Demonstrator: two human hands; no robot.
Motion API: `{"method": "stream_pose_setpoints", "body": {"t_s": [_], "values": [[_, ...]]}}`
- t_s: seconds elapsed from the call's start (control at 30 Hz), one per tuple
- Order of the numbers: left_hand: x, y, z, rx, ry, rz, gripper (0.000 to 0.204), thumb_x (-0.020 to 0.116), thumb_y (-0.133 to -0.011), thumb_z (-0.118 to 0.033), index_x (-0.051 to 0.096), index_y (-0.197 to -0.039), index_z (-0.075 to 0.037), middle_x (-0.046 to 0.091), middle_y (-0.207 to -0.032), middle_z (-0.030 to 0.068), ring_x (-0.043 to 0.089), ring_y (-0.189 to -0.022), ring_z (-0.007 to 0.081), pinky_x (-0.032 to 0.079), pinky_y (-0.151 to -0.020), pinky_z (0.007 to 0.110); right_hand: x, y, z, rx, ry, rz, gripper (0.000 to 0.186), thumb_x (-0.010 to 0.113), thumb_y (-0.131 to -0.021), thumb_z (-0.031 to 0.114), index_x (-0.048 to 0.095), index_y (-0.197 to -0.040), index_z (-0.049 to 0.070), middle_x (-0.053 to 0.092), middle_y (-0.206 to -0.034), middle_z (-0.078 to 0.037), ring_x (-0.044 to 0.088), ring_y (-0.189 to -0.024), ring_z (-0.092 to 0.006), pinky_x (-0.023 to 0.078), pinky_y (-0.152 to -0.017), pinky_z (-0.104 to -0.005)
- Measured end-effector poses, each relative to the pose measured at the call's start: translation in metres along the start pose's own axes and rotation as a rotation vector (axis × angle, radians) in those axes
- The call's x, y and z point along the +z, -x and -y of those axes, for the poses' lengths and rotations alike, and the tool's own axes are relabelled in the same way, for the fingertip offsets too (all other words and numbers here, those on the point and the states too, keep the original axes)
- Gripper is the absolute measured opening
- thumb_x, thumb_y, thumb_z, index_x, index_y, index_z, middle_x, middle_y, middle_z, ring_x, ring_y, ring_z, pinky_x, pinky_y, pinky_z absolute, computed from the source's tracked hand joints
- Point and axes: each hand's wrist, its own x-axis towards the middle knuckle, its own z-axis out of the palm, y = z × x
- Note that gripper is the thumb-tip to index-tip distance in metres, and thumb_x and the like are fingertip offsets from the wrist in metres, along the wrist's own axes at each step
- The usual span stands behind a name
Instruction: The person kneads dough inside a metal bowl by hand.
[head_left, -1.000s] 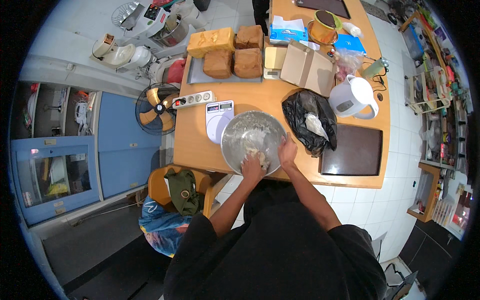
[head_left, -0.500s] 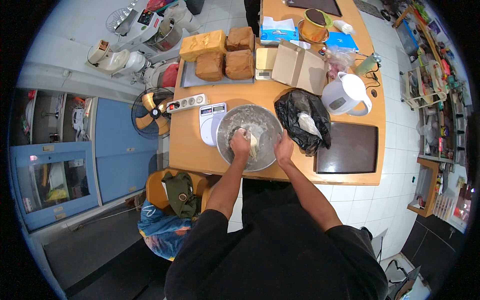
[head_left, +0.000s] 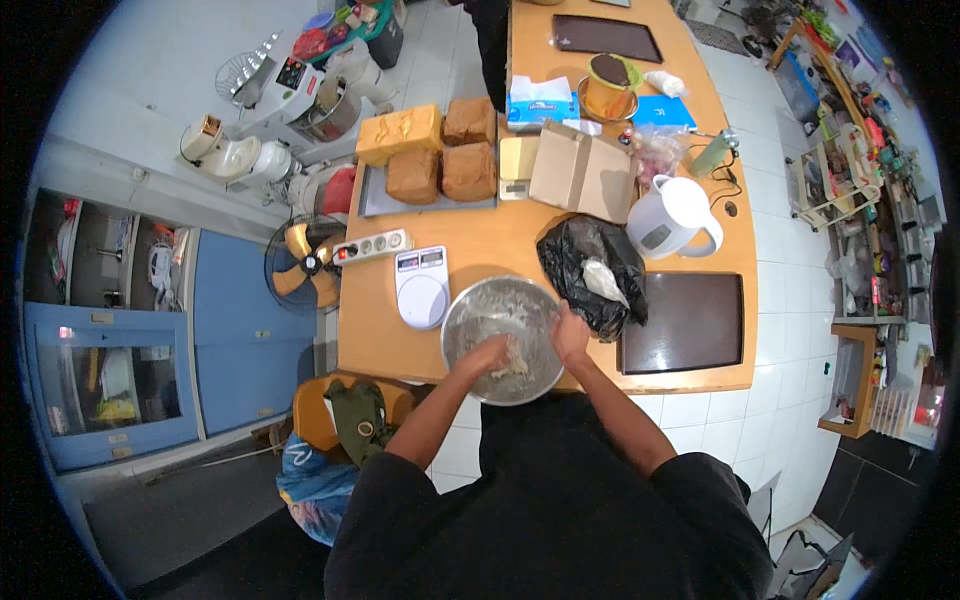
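Note:
A steel mixing bowl [head_left: 466, 318] is close to my body, its near rim reaching past the table's front edge. Inside it, my left hand [head_left: 489, 354] has its fingers on a pale, sticky lump of dough [head_left: 516, 362]; the fingertips are partly hidden in it. My right hand [head_left: 570, 336] grips the bowl's right rim, thumb side up. Whitish smears coat the bowl's inner wall. Just left of the bowl lies a white digital scale [head_left: 422, 292]. To its right sits a black plastic bag [head_left: 567, 262] with a small clear-white bag [head_left: 604, 281] on top.
A dark baking tray [head_left: 682, 322] and a white electric kettle [head_left: 672, 218] stand at right. Behind are several brown loaves [head_left: 412, 176] on a tray, an opened cardboard box [head_left: 580, 172] and a tissue pack [head_left: 541, 105]. A power strip [head_left: 372, 246] lies by the left edge, near a fan [head_left: 303, 262].
The bowl has come toward my body, over the table's front edge, both hands moving with it. My left hand reaches in lower, by the dough. The whole view has tilted slightly.

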Motion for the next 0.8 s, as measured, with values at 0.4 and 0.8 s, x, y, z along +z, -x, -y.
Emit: {"method": "stream_pose_setpoints", "body": {"t_s": [0.4, 0.8], "values": [[0.027, 0.005, -0.07, -0.031, -0.522, -0.749, 0.037, 0.056, -0.08, -0.009, 0.056, -0.117, -0.003, 0.051, -0.123, 0.0215, 0.058, -0.101, 0.0367, 0.051, -0.08, 0.045, -0.007, -0.002, -0.003, 0.02, -0.299, -0.041, 0.019, 0.057, -0.084, 0.009, 0.054, -0.099, -0.002, 0.061, -0.081, -0.028, 0.059, -0.08, -0.0458, 0.046, -0.069, -0.051], [0.077, -0.032, -0.044, -0.474, -0.663, -0.662, 0.046, 0.057, -0.081, -0.023, 0.054, -0.121, -0.001, 0.048, -0.128, 0.0254, 0.052, -0.113, 0.0421, 0.04, -0.097, 0.05, 0.002, 0.002, -0.003, 0.081, -0.208, -0.07, 0.022, 0.055, -0.086, 0.011, 0.056, -0.105, 0.0, 0.06, -0.08, -0.029, 0.059, -0.079, -0.0461, 0.046, -0.068, -0.0511]]}}
